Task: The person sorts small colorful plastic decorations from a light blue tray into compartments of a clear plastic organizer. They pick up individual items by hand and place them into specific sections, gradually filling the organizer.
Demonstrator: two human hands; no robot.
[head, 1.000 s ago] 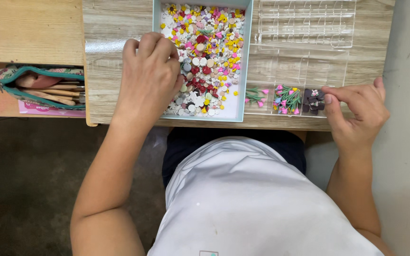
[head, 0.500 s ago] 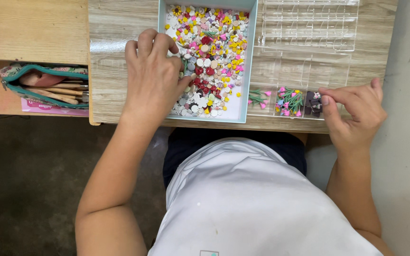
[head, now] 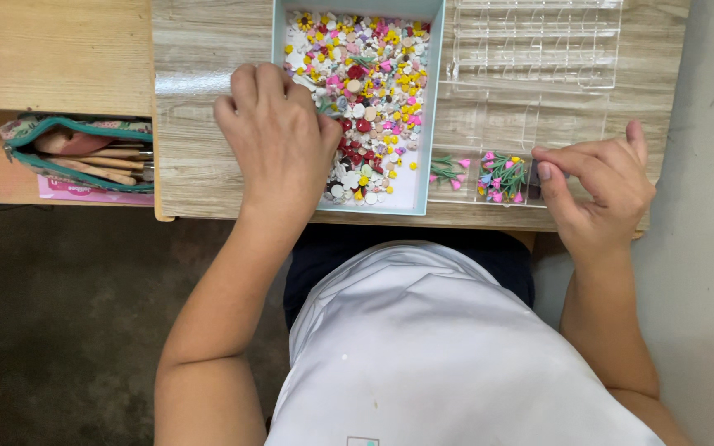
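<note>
Close to me, the wooden desk [head: 208, 177] ends just below both wrists, with bare wood left of my left hand [head: 281, 140]. That hand lies palm down, fingers curled over the near left rim of the pale blue tray [head: 433, 99] of mixed beads [head: 378, 91]; whether it holds one I cannot tell. My right hand [head: 601, 186] pinches thumb to forefinger beside the clear organiser [head: 539, 116], touching its near compartments of tiny flowers [head: 502, 175]. Since half a second ago, both hands have barely shifted.
</note>
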